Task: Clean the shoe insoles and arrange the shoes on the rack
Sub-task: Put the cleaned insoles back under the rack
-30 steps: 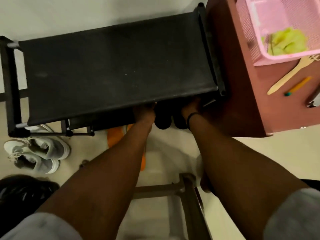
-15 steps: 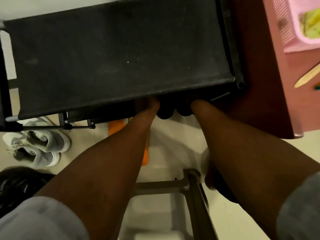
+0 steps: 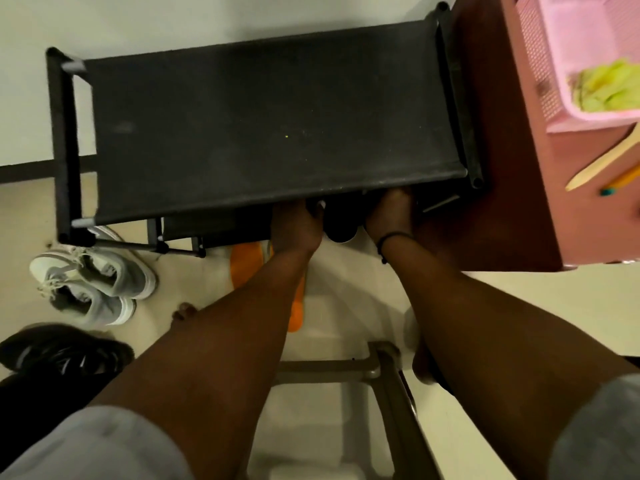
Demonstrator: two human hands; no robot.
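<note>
Black fabric-topped shoe rack (image 3: 263,123) filling the upper middle, one tier seen from above, a lower tier only glimpsed at its 6 o'clock edge. Reddish table (image 3: 512,188) at 3 o'clock of the rack, carrying one pink basket (image 3: 561,77) with a yellow-green cloth (image 3: 609,86), one wooden fork (image 3: 602,161) and one pencil (image 3: 620,181).

Two bare forearms reaching in from 6 o'clock toward the lower tier. One pair of grey sneakers (image 3: 93,282) on the floor at 8 o'clock, side by side, not yet racked. One black object (image 3: 59,351) at 8 o'clock lower down, too dark to name. Two orange insoles (image 3: 244,265) on the floor just below the rack, partly hidden by the left forearm. One dark shoe (image 3: 341,221) visible between the hands, its rounded end poking out from under the top tier; a second beside it cannot be confirmed.

Left hand (image 3: 294,226): thumb and fingers curled beside the dark shoe, apparently touching its side, grip not fully visible. Right hand (image 3: 391,213): fingers tucked under the top tier, grip impossible to tell.

Judged by look: shoe light, fairly stiff at sole and heel, soft in the upper; best held by the heel or sides. Insoles thin, floppy, featherlight; best lifted at the heel end.
</note>
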